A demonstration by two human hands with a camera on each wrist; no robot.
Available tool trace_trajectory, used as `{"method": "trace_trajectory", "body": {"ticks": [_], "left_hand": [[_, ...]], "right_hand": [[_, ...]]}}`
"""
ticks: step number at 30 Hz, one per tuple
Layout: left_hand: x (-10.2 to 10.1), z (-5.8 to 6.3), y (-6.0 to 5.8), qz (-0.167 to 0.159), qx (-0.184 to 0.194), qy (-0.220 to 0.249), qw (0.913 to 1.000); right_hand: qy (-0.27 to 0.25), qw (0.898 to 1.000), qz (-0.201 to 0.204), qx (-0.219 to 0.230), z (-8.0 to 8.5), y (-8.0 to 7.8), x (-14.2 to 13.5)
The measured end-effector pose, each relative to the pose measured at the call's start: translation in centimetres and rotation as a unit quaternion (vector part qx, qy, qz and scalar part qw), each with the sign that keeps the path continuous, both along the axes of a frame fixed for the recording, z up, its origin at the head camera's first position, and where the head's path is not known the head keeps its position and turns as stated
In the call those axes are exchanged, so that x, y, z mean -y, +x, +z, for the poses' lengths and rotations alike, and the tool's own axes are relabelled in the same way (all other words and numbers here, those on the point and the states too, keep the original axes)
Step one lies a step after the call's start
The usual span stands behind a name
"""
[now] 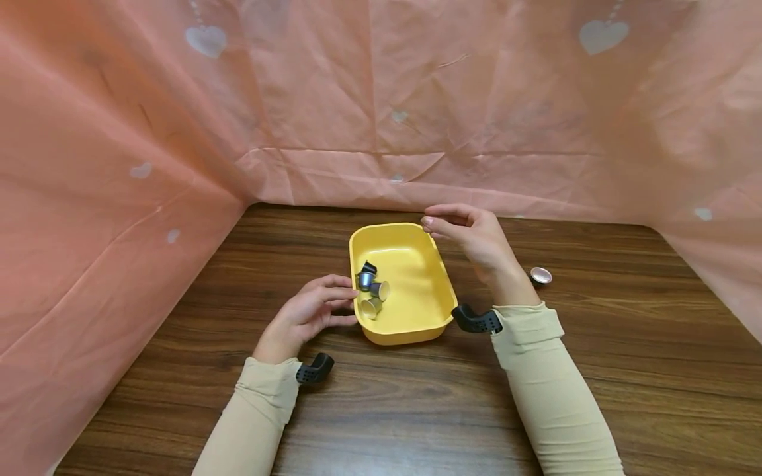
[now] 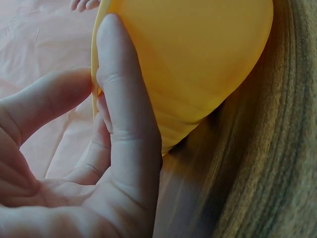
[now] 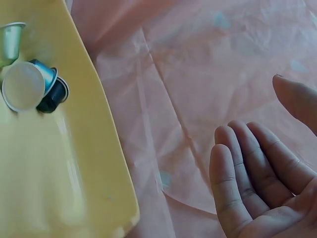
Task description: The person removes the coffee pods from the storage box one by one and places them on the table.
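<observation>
Far to the left of the yellow tub [image 1: 417,291] hangs a pink cloth [image 1: 119,185] with white hearts, and it goes on behind the tub too. Next comes the left hand [image 1: 312,307], pinching the tub's left rim, with fingers on both sides of the wall. Inside the tub, four little cups sit in a bunch by the left wall: a black cup [image 1: 369,267] at the far end, then a shiny blue cup [image 1: 365,281], a dark cup with a pale top [image 1: 381,291], and a pale gold cup [image 1: 370,307] nearest. The tub sits on a brown wood table [image 1: 369,410]. Up by the tub's far right corner is the right hand [image 1: 476,241], bare, with a gap between its thumb and bent fingers. Well to the right of the tub, one more cup [image 1: 540,276] with a pale top is on the table.
</observation>
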State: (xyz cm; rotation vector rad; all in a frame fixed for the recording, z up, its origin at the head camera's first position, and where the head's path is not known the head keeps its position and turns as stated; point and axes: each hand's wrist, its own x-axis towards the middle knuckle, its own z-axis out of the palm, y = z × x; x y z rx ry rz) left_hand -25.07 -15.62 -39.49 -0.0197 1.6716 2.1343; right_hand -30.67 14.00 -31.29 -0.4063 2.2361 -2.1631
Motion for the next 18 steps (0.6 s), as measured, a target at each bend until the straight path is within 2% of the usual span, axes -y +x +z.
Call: {"method": "trace_trajectory", "body": {"ticks": [10, 18], "left_hand": [[-0.6, -0.2, 0.0, 0.002, 0.004, 0.004, 1.0000], [-1.0, -0.3, 0.0, 0.006, 0.004, 0.001, 1.0000]], "right_hand": [[0.034, 0.999, 0.004, 0.022, -0.9, -0.5, 1.4], [0.097, 0.995, -0.006, 0.027, -1.3, -0.6, 2.6]]}}
